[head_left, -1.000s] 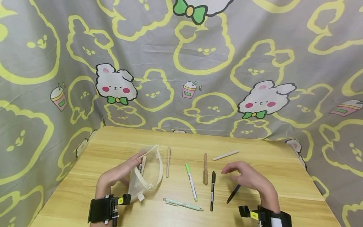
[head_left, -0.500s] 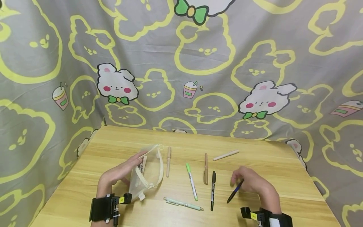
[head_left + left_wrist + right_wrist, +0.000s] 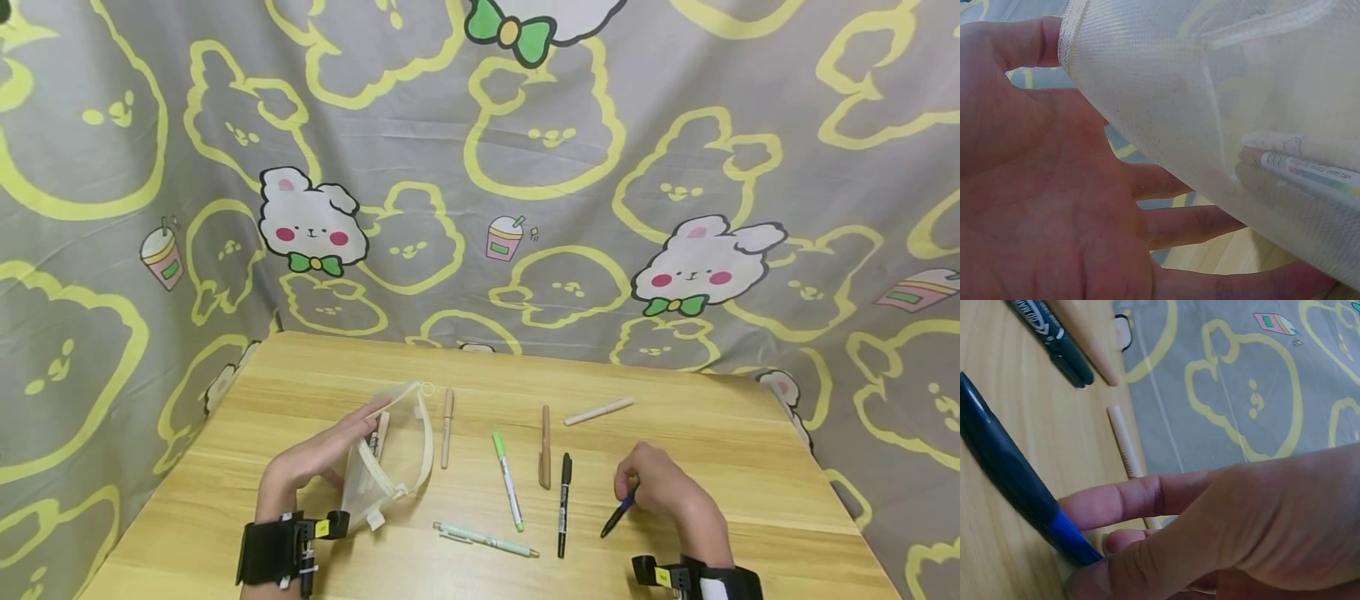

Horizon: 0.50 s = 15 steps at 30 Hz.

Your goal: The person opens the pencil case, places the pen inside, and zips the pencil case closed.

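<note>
My left hand (image 3: 318, 454) holds a translucent mesh zip pouch (image 3: 401, 446) upright at the left of the table, its mouth spread to the right. In the left wrist view, the fingers stretch behind the mesh, and several pens (image 3: 1316, 172) show through it. On the right, my right hand (image 3: 660, 483) pinches a black and blue pen (image 3: 1016, 465) between thumb and index finger near its blue part. The pen's black end points toward the front left, low over the wood.
Between the hands lie a green-capped highlighter (image 3: 507, 482), a mint pen (image 3: 486, 540), a black marker (image 3: 563, 508) and a brown pen (image 3: 545, 450). A beige pen (image 3: 447, 429) lies beside the pouch, a pale pen (image 3: 598, 411) farther back. A patterned curtain (image 3: 420, 150) borders the table (image 3: 337, 354).
My right hand has drawn back from beyond the black and blue pen and closed thumb and index finger on it. The left hand and pouch have stayed in place.
</note>
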Motion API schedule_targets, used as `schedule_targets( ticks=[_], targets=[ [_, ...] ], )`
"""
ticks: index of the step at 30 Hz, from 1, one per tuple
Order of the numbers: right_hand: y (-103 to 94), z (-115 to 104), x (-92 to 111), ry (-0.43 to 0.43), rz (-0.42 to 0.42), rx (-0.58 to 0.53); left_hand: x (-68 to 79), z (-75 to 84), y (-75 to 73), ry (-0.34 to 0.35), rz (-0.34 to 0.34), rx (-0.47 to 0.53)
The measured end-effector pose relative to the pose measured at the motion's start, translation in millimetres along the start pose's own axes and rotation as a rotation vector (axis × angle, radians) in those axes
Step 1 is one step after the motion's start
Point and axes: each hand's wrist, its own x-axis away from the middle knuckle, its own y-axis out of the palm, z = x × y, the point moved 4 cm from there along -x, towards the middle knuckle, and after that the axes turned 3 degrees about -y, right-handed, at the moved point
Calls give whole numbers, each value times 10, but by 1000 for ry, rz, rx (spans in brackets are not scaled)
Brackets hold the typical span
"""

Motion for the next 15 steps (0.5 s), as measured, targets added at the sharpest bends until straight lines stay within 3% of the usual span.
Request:
schedule_targets(
  ticks=[7, 15],
  targets=[
    [8, -12, -19, 89, -23, 44, -17, -28, -6, -16, 14, 12],
    [-58, 20, 53, 131, -29, -18, -23, -30, -11, -22, 15, 7]
  ],
)
